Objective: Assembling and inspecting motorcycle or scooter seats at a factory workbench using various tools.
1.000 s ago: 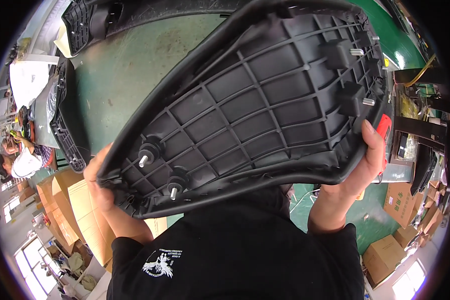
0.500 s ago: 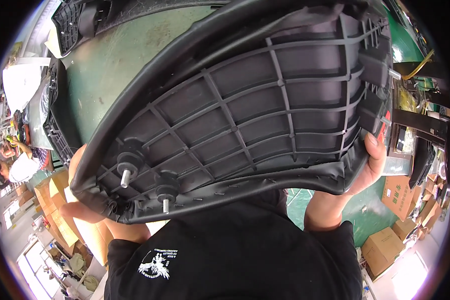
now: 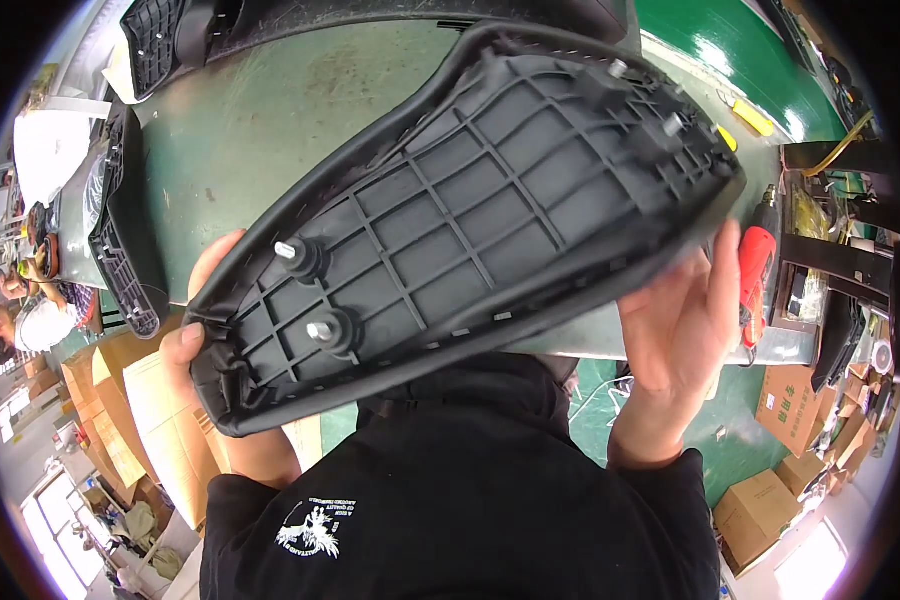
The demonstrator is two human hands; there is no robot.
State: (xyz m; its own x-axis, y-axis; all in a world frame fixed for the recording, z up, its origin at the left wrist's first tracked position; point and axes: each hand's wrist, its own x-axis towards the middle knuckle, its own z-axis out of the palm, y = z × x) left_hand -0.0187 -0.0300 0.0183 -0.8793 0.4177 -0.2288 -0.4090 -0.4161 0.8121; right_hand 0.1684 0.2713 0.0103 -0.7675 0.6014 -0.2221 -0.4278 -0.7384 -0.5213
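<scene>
A black motorcycle seat (image 3: 470,210) is held underside up, slanting from lower left to upper right. Its ribbed plastic base shows, with the black cover folded over the rim and stapled. Two round rubber mounts with metal studs stand near the left end; further studs stick up near the far right end. My left hand (image 3: 183,350) grips the narrow left end, thumb on the rim and fingers partly behind it. Against the lower right edge, my right hand (image 3: 675,325) is open, palm up with fingers stretched; some fingertips are hidden behind the seat.
Below the seat lies a green-topped table (image 3: 300,120). Other black seats (image 3: 130,230) lie along its left and far sides. A red-handled tool (image 3: 757,265) and a yellow-handled tool (image 3: 750,115) are on the right. Cardboard boxes (image 3: 760,510) stand on the floor both sides.
The seat has moved lower and farther from view, its right end tilting away so the underside shows more fully. My right hand's grip on the right end has opened out to a flat palm.
</scene>
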